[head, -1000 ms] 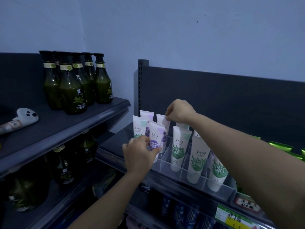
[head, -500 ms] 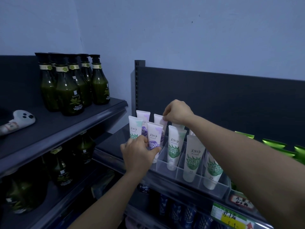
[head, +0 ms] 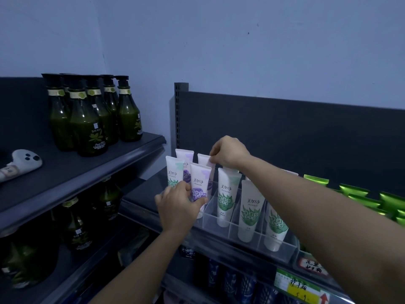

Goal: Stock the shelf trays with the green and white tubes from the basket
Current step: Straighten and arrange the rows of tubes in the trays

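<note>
A clear divided shelf tray (head: 221, 222) holds upright tubes. Three green and white tubes stand in its front slots: one (head: 226, 198), a second (head: 249, 211), and a third (head: 277, 227) partly behind my right forearm. At the tray's left end stand purple and white tubes (head: 198, 185) and one green and white tube (head: 173, 174). My left hand (head: 178, 205) grips the lower part of these left tubes. My right hand (head: 229, 153) pinches the top edge of a back-row tube (head: 205, 161). The basket is out of view.
Dark green pump bottles (head: 87, 119) stand on the upper left shelf, with more below. A white controller (head: 20, 162) lies at that shelf's left edge. Green packets (head: 359, 194) fill the shelf to the right. Price labels (head: 300, 286) run along the front rail.
The camera has shifted slightly. Both hands stay at the tubes; my right hand has moved a little left onto the top of the back-row tube.
</note>
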Demonstrator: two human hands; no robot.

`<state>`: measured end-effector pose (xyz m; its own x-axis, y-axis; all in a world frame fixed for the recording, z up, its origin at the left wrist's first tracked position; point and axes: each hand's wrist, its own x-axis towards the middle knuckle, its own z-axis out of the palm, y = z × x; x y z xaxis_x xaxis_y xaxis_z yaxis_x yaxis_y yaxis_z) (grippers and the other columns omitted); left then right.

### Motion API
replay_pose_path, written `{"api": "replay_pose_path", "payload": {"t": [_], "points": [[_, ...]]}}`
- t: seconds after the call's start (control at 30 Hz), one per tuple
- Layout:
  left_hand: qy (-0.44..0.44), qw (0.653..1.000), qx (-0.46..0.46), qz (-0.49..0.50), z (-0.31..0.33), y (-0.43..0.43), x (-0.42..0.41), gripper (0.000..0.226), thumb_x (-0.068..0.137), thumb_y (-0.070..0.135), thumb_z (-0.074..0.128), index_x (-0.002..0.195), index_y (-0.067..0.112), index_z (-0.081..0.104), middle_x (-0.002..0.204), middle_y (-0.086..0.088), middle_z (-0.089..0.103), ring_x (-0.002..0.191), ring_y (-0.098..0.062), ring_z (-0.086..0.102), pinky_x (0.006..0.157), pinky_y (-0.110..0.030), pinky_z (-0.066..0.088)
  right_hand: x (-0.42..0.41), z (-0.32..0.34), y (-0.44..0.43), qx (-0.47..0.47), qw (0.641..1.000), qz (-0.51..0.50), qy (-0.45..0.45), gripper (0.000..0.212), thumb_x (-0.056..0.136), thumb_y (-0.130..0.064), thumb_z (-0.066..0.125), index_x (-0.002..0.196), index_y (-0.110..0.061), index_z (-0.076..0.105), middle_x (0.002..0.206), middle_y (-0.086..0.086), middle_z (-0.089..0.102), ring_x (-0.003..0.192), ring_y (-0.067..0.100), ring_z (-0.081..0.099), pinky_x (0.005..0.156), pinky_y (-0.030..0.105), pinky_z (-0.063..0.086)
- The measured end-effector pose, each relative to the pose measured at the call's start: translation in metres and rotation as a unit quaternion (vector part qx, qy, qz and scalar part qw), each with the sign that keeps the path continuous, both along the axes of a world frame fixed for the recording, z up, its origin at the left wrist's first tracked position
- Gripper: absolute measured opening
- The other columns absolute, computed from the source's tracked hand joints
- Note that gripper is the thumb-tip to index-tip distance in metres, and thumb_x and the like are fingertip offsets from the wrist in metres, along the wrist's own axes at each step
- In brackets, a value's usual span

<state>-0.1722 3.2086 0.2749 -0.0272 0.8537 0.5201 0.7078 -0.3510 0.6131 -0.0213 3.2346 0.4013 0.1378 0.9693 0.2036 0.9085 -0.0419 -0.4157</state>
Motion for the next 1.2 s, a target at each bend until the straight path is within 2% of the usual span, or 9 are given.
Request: {"api": "replay_pose_path", "payload": {"t": [0.17,0.27,0.37,0.47,0.6,0.7,0.8,0.93,1.2], "points": [[0.004,1.0,-0.013,0.006,0.0,-0.002,-0.001,0.053,0.064,0.062,0.073,0.098,0.024,0.058,0.093,0.014,0.063,0.098,-0.015,0.054,0.083,-0.034,0.029,0.008,0.003,-0.003,0.001,0.999,0.018,0.027,0.016,0.081,-0.022,0.074,0.097,-0.019,0.073,0.104,-0.001,0.07,0.096,0.017,0.063,0.083,0.03,0.052],[-0.045,0.997,0.064,-0.008,0.002,-0.009,0.005,0.057,0.069,0.055,0.071,0.111,0.019,0.056,0.104,0.006,0.059,0.1,-0.019,0.053,0.083,-0.035,0.032,0.019,0.009,-0.009,0.008,0.999,0.013,0.038,0.02,0.082,-0.023,0.073,0.102,-0.017,0.073,0.109,-0.001,0.07,0.1,0.016,0.063,0.091,0.032,0.051],[-0.063,0.984,0.147,-0.077,0.01,-0.031,0.023,0.05,0.076,0.047,0.063,0.115,0.018,0.054,0.103,0.004,0.053,0.1,-0.018,0.05,0.087,-0.039,0.04,0.035,0.013,-0.018,0.005,1.0,-0.004,0.026,0.022,0.081,-0.026,0.074,0.101,-0.017,0.073,0.108,-0.001,0.07,0.099,0.016,0.063,0.09,0.032,0.052],[-0.067,0.982,0.107,-0.143,0.008,-0.045,0.04,0.052,0.079,0.047,0.061,0.122,0.018,0.053,0.11,0.006,0.051,0.108,-0.015,0.048,0.094,-0.043,0.044,0.048,0.013,-0.024,-0.012,1.0,-0.017,-0.002,0.021,0.079,-0.029,0.075,0.098,-0.019,0.073,0.106,-0.002,0.07,0.097,0.017,0.063,0.087,0.034,0.053],[-0.071,0.985,0.008,-0.155,-0.001,-0.044,0.051,0.066,0.079,0.036,0.072,0.136,0.018,0.043,0.122,0.007,0.049,0.117,-0.015,0.049,0.101,-0.042,0.043,0.051,0.006,-0.028,-0.02,0.999,-0.025,-0.025,0.014,0.08,-0.029,0.074,0.092,-0.022,0.075,0.102,-0.003,0.071,0.094,0.017,0.064,0.085,0.035,0.054],[-0.064,0.989,-0.024,-0.132,-0.002,-0.038,0.053,0.067,0.076,0.034,0.075,0.133,0.018,0.044,0.121,0.006,0.053,0.115,-0.014,0.051,0.1,-0.039,0.044,0.051,0.002,-0.029,-0.01,0.999,-0.024,-0.026,0.01,0.081,-0.028,0.073,0.088,-0.022,0.075,0.098,-0.003,0.072,0.092,0.018,0.065,0.082,0.033,0.054],[-0.048,0.992,-0.039,-0.113,-0.003,-0.032,0.056,0.049,0.073,0.035,0.076,0.114,0.022,0.051,0.107,0.007,0.06,0.103,-0.016,0.055,0.09,-0.04,0.048,0.052,0.003,-0.03,-0.007,1.0,-0.018,-0.02,0.003,0.08,-0.024,0.074,0.083,-0.024,0.073,0.096,-0.004,0.071,0.091,0.017,0.064,0.081,0.032,0.053],[-0.048,0.993,-0.033,-0.107,-0.005,-0.029,0.056,0.032,0.073,0.031,0.075,0.095,0.022,0.054,0.092,0.006,0.062,0.091,-0.018,0.057,0.079,-0.042,0.05,0.054,0.005,-0.034,-0.009,1.0,-0.01,-0.014,0.011,0.08,-0.021,0.074,0.073,-0.028,0.068,0.087,-0.007,0.068,0.091,0.016,0.064,0.085,0.034,0.054],[-0.033,0.99,-0.016,-0.134,-0.006,-0.03,0.056,0.034,0.076,0.031,0.071,0.104,0.02,0.056,0.096,0.006,0.064,0.093,-0.017,0.059,0.083,-0.044,0.051,0.06,0.004,-0.039,-0.009,1.0,0.0,0.005,0.013,0.079,-0.021,0.075,0.069,-0.027,0.068,0.085,-0.009,0.067,0.09,0.015,0.064,0.085,0.037,0.055]]}}
